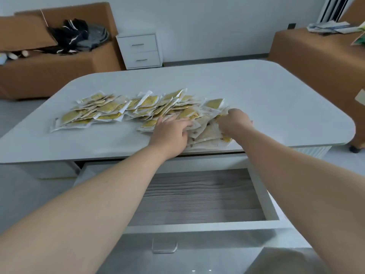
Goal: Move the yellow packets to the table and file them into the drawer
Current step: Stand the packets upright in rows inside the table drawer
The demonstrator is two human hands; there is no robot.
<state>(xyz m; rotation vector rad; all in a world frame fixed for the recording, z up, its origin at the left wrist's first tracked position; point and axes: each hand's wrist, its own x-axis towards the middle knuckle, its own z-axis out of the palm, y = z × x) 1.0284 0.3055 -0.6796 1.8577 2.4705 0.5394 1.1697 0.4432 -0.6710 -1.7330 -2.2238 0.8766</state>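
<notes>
A single wide-angle view looks out from the person's head, facing forward and steeply down. The left forearm (98, 194) and right forearm (296, 175) reach away from the lens. The camera is close to the near edge of the white tabletop (256, 91), so the open drawer (197, 227) fills the lower middle, almost directly beneath it. The yellow packets (110, 109) lie across the centre. Straight edges bow toward the corners. Along the top, farther off, the view takes in a small white two-drawer cabinet (141, 50) against the wall and a large brown box (59, 72) at left.
</notes>
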